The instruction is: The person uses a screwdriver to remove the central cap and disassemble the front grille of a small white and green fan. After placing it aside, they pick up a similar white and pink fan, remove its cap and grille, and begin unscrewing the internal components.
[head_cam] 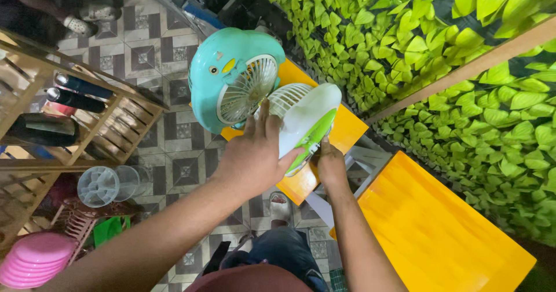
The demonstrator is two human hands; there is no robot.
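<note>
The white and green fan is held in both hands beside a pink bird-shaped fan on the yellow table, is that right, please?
Not quite: the head view shows the bird-shaped fan is turquoise, not pink. The rest holds: left hand and right hand hold the white and green fan over the yellow table.

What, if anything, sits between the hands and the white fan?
Nothing visible: the left hand and right hand both grip the white fan directly. The teal fan stands just beside it, on the orange table.

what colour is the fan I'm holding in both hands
White with a lime-green stripe: the fan, seen from the head view, held by the left hand and right hand.
</note>
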